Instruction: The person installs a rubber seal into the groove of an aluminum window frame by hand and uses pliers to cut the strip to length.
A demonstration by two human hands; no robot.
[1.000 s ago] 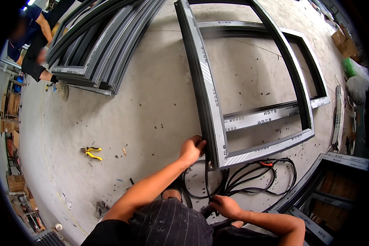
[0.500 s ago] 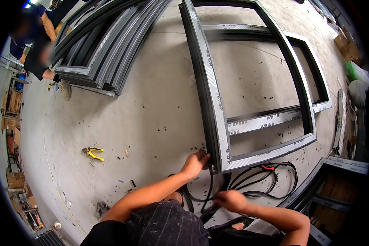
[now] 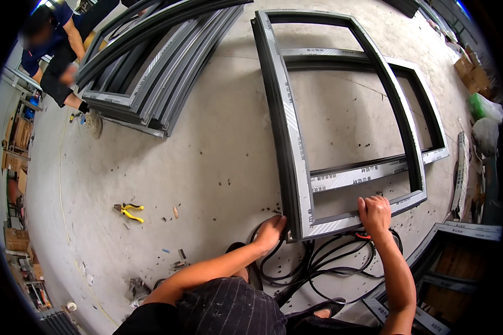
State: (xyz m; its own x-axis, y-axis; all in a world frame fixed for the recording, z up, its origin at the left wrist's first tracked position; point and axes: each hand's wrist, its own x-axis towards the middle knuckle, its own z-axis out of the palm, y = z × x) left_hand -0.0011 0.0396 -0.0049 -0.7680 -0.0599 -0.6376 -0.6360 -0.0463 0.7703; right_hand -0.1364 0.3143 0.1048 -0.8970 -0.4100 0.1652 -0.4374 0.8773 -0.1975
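A grey-and-black metal window frame (image 3: 288, 120) stands tilted before me, with printed film on its faces. My left hand (image 3: 270, 233) is closed at its lower left corner, seemingly pinching a black rubber strip (image 3: 267, 270) against the outer side; its fingertips are partly hidden. The strip runs down into loose coils on the floor, beneath the frame's near end. My right hand (image 3: 376, 215) wraps over the near rail, right of its middle, with the thumb on the inner side.
A second frame (image 3: 369, 177) lies beneath. Stacked frames (image 3: 176, 78) stand far left beside a crouching person (image 3: 58, 47). Yellow-handled pliers (image 3: 129, 213) and small black scraps lie on the floor. More frames (image 3: 469, 228) are near right; cardboard boxes (image 3: 474, 75) are at far right.
My right hand has moved up and right from above the coils and taken hold of the near rail. My left hand stays at the corner, slightly lower. The view has shifted a little.
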